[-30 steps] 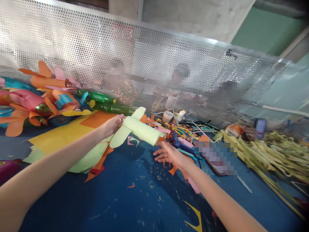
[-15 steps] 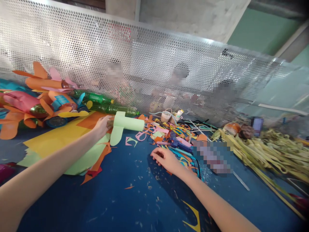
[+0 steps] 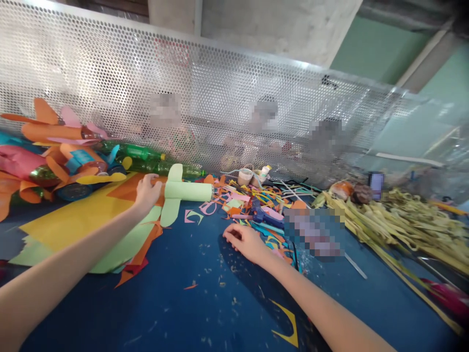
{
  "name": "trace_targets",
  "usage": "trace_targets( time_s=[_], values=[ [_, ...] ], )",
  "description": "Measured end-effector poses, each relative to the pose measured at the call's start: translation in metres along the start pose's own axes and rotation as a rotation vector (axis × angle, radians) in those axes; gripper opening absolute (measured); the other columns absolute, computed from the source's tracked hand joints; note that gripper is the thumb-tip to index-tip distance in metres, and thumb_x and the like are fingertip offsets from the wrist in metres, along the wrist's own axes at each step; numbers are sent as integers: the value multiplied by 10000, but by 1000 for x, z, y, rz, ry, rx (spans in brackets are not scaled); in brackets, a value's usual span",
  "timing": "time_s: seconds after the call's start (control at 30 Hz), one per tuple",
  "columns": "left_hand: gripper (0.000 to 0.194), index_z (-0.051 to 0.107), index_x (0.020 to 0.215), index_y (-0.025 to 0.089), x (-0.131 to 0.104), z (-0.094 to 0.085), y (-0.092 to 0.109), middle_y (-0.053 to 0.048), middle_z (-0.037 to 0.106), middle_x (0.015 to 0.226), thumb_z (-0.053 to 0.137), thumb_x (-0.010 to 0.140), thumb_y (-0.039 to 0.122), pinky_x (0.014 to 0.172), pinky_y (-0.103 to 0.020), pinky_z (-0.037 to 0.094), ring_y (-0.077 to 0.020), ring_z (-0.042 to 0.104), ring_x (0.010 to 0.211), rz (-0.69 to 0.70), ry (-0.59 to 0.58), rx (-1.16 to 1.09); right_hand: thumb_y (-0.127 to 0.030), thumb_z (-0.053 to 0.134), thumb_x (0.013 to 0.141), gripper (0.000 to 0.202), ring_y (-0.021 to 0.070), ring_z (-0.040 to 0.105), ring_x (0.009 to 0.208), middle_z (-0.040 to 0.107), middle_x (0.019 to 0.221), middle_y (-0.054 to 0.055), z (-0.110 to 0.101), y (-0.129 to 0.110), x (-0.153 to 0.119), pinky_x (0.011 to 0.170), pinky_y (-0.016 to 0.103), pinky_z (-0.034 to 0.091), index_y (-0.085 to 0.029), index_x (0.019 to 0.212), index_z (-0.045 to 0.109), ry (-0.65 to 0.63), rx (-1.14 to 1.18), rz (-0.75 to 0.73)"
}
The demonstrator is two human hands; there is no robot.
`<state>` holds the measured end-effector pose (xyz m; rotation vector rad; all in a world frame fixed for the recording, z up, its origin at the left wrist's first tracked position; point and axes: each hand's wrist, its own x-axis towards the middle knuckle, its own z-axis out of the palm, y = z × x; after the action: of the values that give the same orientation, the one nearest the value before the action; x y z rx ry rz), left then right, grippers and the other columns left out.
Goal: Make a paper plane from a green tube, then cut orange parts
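A light green paper airplane (image 3: 188, 191), with a rolled tube body and rounded wings, lies at the back centre of the blue table. My left hand (image 3: 147, 192) is at its left end, fingertips beside the tail with the fingers loosely apart; whether they still touch it is hard to see. Over bare table just left of the scraps, my right hand (image 3: 246, 240) hovers or rests with loosely curled fingers, holding nothing that shows. A blue glue gun (image 3: 266, 216) lies among the scraps behind it.
Coloured paper planes (image 3: 54, 129) and green bottles (image 3: 139, 151) crowd the back left. Under my left arm are yellow paper sheets (image 3: 69, 215). Paper scraps (image 3: 234, 200), small cups (image 3: 245, 176) and pale dried leaf strips (image 3: 395, 225) extend rightward. Blurred people appear behind the perforated sheet.
The view has shifted slightly right. My left hand has drawn back a little from the airplane's tail, and the airplane has rolled so its far wing shows more. My right hand stays nearly still.
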<state>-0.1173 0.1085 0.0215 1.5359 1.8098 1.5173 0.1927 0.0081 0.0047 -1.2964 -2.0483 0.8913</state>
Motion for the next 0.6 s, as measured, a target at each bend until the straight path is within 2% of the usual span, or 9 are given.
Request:
trace_targets(
  time_s=[0.07,0.13,0.2,0.23,0.3,0.33,0.4,0.5,0.6],
  values=[
    [294,502,1091,199,-8,0,12,-116,441,1194,503,797,201,997,-484,231,-307,285,1218,56,60,45,-285,486,835,137,107,540,503,575,633,-5,0,1,0,491,211,436,-193,813,586,4,-5,-5],
    [290,518,1053,247,-22,4,28,-76,450,1186,521,769,192,1001,-431,242,-285,288,1219,164,51,75,-278,484,838,135,106,548,510,584,647,-2,0,1,0,494,209,437,-194,822,589,8,-12,-9],
    [205,556,956,242,-42,11,44,-60,538,1062,515,763,186,990,-422,249,-273,407,1114,426,-86,157,-280,481,842,139,106,554,513,590,655,-2,0,1,0,495,207,437,-196,829,590,8,-20,-15],
    [152,572,897,237,-55,15,51,-53,573,976,508,769,189,947,-397,301,-259,467,1031,511,-199,149,-285,480,845,142,106,556,514,592,655,-3,0,1,0,495,207,438,-197,831,591,7,-24,-18],
    [117,589,823,234,-84,22,63,-42,609,862,481,796,200,796,-331,400,-220,541,861,585,-451,88,-299,479,848,153,108,559,515,600,662,-3,0,1,0,497,210,437,-198,830,593,7,-36,-26],
    [122,592,787,230,-99,25,67,-37,611,802,473,807,211,727,-311,412,-205,547,780,614,-503,73,-306,477,850,160,109,560,518,603,666,-2,0,1,-1,500,212,436,-199,831,594,8,-44,-31],
    [191,576,731,214,-126,29,71,-17,580,678,419,839,201,598,-267,395,-161,519,622,705,-688,128,-314,473,853,168,113,562,529,606,665,-2,-1,2,-1,508,214,432,-200,835,595,13,-61,-43],
    [232,559,716,190,-151,29,70,-24,565,641,393,870,243,570,-262,370,-157,514,614,920,-747,277,-312,468,856,167,119,563,549,609,665,-2,-2,1,-1,523,215,426,-203,843,594,27,-87,-56],
    [251,546,715,183,-156,27,67,-30,569,636,375,886,251,550,-260,355,-155,526,612,1060,-784,345,-298,470,853,157,123,565,570,621,688,3,-2,-3,-2,533,216,419,-202,832,593,44,-112,-70]
  ],
)
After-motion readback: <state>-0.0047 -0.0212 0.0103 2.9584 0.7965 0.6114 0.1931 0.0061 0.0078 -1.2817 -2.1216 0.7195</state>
